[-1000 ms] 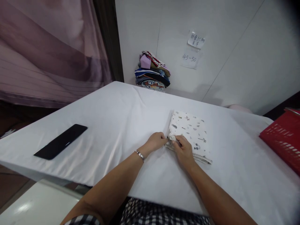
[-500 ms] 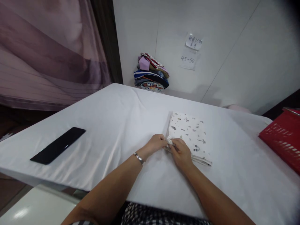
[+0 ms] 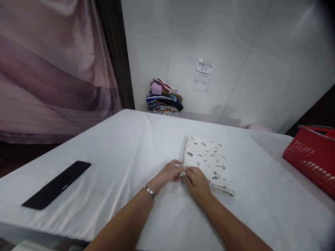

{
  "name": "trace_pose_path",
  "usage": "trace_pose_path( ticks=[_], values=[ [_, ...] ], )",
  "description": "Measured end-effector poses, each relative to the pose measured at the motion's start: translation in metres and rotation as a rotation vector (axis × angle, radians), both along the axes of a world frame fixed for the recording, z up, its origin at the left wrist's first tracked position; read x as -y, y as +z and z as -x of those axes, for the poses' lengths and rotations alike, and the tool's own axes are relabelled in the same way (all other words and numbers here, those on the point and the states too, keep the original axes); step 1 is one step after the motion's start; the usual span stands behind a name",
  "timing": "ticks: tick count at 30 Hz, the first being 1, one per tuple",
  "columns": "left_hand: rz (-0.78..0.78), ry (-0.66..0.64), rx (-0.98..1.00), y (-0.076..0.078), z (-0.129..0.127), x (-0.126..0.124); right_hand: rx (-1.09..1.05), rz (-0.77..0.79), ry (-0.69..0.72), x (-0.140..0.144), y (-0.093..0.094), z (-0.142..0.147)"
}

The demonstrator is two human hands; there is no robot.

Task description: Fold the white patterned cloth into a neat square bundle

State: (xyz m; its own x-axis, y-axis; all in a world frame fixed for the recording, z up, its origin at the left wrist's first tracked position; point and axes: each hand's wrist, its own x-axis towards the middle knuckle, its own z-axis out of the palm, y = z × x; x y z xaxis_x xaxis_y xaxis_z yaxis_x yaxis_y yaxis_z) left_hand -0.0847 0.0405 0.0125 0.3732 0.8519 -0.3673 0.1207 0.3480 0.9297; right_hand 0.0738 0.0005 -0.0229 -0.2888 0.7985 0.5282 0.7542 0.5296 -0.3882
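Note:
A folded white cloth [image 3: 206, 160] with small dark prints lies flat on the white-covered table [image 3: 125, 153]. My left hand [image 3: 169, 172], with a metal bracelet on the wrist, pinches the cloth's near left corner. My right hand [image 3: 196, 182] grips the same near corner from the right, fingers closed on the fabric edge. Both hands touch each other at that corner.
A black phone [image 3: 56, 184] lies at the table's left. A stack of folded colourful clothes [image 3: 164, 100] stands at the far edge against the white wall, under two paper notes [image 3: 202, 75]. A red plastic basket [image 3: 312, 157] is at the right. A mauve curtain [image 3: 52, 69] hangs left.
The camera has tilted upward, so everything sits lower in view. My hands stay on the cloth's near corner, with the left fingers slightly more extended.

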Motion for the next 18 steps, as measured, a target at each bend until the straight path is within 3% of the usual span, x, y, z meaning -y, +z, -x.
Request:
trace_pose_path(
  ticks=[4,8,14,18],
  values=[
    [-0.067,-0.022,-0.09,-0.004,-0.001,0.0,0.062,-0.007,0.028,0.006,0.005,-0.003],
    [-0.087,-0.018,-0.188,-0.004,0.0,-0.003,0.158,-0.028,0.052,0.02,0.011,-0.032],
    [-0.193,-0.008,-0.307,-0.011,-0.005,-0.007,0.165,-0.012,-0.194,0.055,0.002,-0.125],
    [-0.221,-0.007,-0.353,-0.012,-0.006,-0.007,-0.091,0.148,-0.406,0.076,-0.008,-0.162]
  ],
)
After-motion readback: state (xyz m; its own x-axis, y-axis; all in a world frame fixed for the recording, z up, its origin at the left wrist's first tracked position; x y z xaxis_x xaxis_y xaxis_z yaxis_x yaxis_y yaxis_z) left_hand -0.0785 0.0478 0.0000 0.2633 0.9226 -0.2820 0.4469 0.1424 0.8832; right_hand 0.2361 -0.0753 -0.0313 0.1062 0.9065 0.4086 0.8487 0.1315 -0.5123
